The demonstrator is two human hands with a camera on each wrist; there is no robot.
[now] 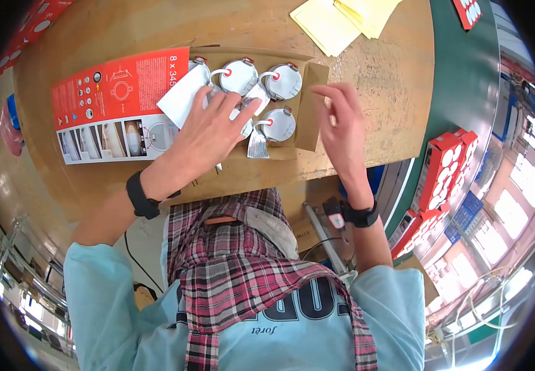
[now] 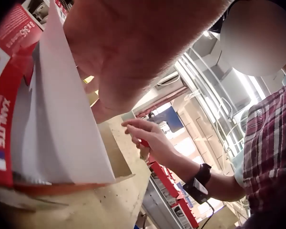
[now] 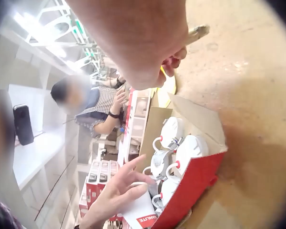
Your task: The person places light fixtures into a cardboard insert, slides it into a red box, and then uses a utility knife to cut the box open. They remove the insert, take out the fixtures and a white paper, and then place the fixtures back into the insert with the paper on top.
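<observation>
An open cardboard box (image 1: 307, 114) holds several round white downlights (image 1: 241, 77) with white cables and red fittings. My left hand (image 1: 212, 127) reaches over it, fingers spread and fingertips among the lights and a white paper sheet (image 1: 181, 99). In the right wrist view, the same left hand (image 3: 115, 192) has its index finger straight above the lights. My right hand (image 1: 343, 120) is raised just right of the box, fingers loosely bent, apart from the lights. A small beige tip (image 3: 199, 33) shows beyond the right hand in the right wrist view.
The red printed box lid (image 1: 119, 93) is folded out to the left. Yellow sheets (image 1: 335, 25) lie at the table's far edge. Red boxes (image 1: 440, 173) stand on a green surface (image 1: 431, 133) at right. Another person (image 3: 97, 105) appears in the right wrist view.
</observation>
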